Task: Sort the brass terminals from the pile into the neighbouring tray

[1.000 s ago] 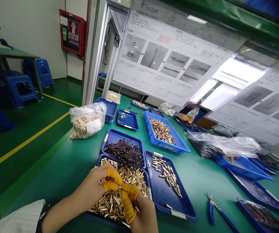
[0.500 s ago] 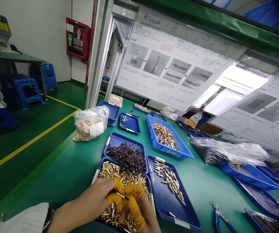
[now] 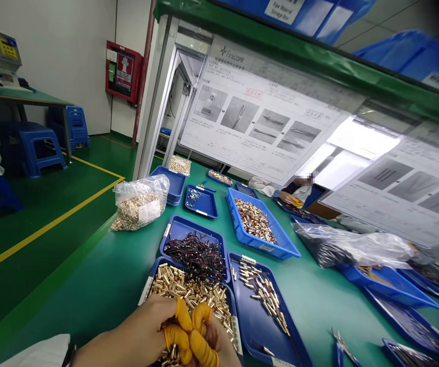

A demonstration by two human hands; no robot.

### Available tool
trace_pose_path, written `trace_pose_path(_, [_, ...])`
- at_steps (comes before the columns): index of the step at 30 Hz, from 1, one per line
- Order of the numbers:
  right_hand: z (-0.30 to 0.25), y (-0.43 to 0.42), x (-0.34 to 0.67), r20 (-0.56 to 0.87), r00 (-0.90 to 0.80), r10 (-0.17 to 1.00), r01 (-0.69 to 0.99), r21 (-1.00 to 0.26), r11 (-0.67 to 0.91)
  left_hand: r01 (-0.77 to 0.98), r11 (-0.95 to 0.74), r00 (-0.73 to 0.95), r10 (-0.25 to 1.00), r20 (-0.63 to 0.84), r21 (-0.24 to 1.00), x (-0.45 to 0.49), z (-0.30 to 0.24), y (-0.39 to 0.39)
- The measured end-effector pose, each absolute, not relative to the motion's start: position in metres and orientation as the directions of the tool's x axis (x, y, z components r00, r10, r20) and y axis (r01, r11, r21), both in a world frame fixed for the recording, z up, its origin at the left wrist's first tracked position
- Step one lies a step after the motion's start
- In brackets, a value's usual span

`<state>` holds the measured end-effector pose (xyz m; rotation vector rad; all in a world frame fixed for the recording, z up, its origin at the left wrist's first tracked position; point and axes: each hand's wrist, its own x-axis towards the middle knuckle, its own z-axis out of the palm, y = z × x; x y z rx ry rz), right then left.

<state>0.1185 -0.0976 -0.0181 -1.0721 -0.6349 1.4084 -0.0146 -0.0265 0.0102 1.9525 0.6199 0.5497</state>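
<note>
My left hand point(image 3: 146, 331) and my right hand point(image 3: 207, 341) meet at the bottom edge, over a blue tray point(image 3: 146, 289) heaped with small brass sleeves point(image 3: 192, 290). Both wear yellow finger cots, and the fingertips are pinched together against each other. What they pinch is too small to make out. Behind that tray, another blue tray point(image 3: 177, 227) holds a tangle of thin dark wires point(image 3: 196, 252). To the right, a long blue tray point(image 3: 253, 316) carries a row of brass pieces with wires point(image 3: 263, 293).
A clear bag of brass parts point(image 3: 138, 204) lies at the table's left edge. A deep blue bin of brass parts point(image 3: 255, 219) stands farther back. Blue pliers point(image 3: 341, 346) lie at the right. A co-worker point(image 3: 299, 188) sits across the table under hanging instruction sheets point(image 3: 257, 112).
The view has tilted up, so my hands sit lower in the picture. Both hands have drawn closer together, fingertips now pressed tight against each other.
</note>
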Motion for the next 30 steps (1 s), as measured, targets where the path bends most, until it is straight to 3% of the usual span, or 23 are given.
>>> trace_pose_path(4, [-0.01, -0.098, 0.146, -0.181, 0.347, 0.92, -0.342, -0.938, -0.056, 0.3, -0.597, 0.756, 0.625, 0.196, 0.744, -0.002, 0.002, -0.02])
trace_pose_path(7, [-0.008, -0.099, 0.177, 0.002, 0.666, 0.746, -0.114, -0.988, 0.105, 0.517, -0.628, 0.696, 0.704, 0.141, 0.581, 0.01, -0.008, -0.014])
trace_pose_path(9, [-0.011, -0.098, 0.186, 0.114, 0.765, 0.634, 0.037, -0.99, 0.133, 0.579, -0.628, 0.686, 0.72, 0.106, 0.52, 0.016, -0.013, -0.011])
trace_pose_path(12, [-0.021, -0.094, 0.172, 0.175, 0.764, 0.621, 0.097, -0.983, 0.158, 0.545, -0.636, 0.706, 0.7, 0.111, 0.546, 0.016, -0.015, -0.009])
trace_pose_path(18, [-0.033, -0.092, 0.127, 0.134, 0.687, 0.714, 0.052, -0.989, 0.135, 0.423, -0.531, 0.663, 0.733, 0.149, 0.734, 0.013, -0.007, -0.005])
trace_pose_path(25, [-0.028, -0.095, 0.125, 0.101, 0.697, 0.71, 0.005, -0.991, 0.136, 0.471, -0.655, 0.749, 0.651, 0.123, 0.59, 0.011, -0.012, -0.008])
trace_pose_path(30, [-0.031, -0.095, 0.123, 0.093, 0.682, 0.725, -0.02, -0.989, 0.145, 0.405, -0.63, 0.767, 0.628, 0.128, 0.663, 0.013, -0.006, -0.009])
